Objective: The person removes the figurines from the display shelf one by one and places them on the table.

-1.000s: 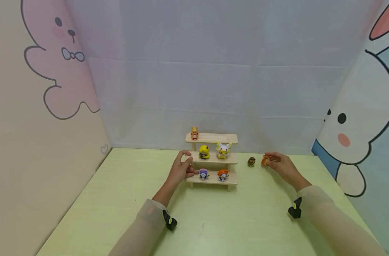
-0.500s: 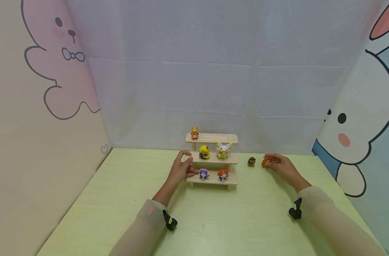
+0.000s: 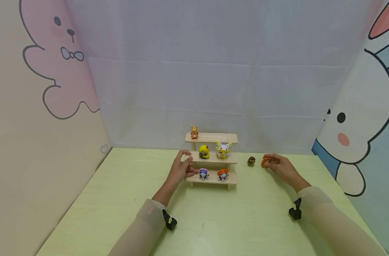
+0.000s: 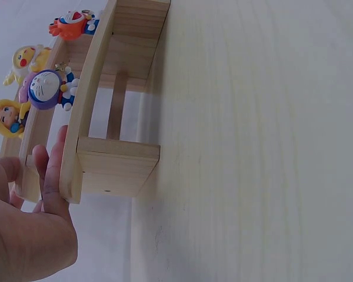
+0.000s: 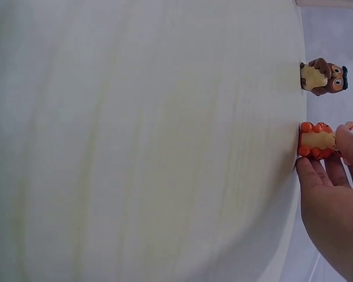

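Note:
A three-tier wooden display shelf [image 3: 213,180] stands near the back of the table. My left hand [image 3: 179,170] holds its left end; in the left wrist view the thumb and fingers [image 4: 54,170] lie on either side of the middle board. On the right, my right hand [image 3: 282,169] pinches an orange tiger figurine [image 5: 319,141] between thumb and fingers. Its base is against the table, and the fingers partly cover its head. Beside it, apart from the hand, stands a brown owl figurine [image 5: 320,77].
The bottom tier bears a purple-hooded cat figurine [image 3: 203,174] and an orange-hooded one [image 3: 222,174]. On the middle tier stand a yellow-haired figurine [image 3: 204,152] and a white-and-yellow one [image 3: 224,150]. A bear figurine [image 3: 194,133] occupies the top tier's left end.
The right hand and the tiger figurine have shifted very slightly toward me. The left hand, shelf and other figurines stay as they were.

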The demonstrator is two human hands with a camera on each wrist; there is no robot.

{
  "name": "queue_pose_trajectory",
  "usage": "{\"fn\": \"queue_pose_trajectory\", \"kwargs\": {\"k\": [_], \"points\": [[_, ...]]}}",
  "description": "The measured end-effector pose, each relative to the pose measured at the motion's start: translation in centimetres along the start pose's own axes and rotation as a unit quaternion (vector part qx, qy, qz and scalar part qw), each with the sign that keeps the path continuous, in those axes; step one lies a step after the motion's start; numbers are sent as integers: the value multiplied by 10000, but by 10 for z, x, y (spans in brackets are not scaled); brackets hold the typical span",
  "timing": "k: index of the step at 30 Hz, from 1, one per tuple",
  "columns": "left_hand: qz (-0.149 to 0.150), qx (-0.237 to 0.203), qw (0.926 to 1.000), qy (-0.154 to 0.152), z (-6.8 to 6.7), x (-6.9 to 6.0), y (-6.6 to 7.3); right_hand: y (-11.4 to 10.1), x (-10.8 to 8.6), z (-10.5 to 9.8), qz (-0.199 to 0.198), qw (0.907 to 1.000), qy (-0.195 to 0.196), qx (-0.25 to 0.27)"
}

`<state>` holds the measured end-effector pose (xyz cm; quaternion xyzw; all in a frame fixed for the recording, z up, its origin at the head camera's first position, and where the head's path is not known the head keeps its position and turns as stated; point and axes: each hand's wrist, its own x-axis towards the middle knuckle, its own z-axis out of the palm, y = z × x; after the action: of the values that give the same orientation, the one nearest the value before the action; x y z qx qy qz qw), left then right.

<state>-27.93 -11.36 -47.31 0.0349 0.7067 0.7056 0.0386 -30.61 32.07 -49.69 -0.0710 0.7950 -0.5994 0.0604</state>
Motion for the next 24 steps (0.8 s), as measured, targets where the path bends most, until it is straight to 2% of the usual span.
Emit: {"fn": "queue_pose_trajectory", "kwargs": {"k": [20, 24], "points": [[-13, -13, 10000, -56, 0, -2, 4, -1, -1, -3, 30, 9999, -80, 147], [-60, -14, 10000, -13, 1, -3, 5, -3, -3, -5, 38, 9999, -95, 13]]}}
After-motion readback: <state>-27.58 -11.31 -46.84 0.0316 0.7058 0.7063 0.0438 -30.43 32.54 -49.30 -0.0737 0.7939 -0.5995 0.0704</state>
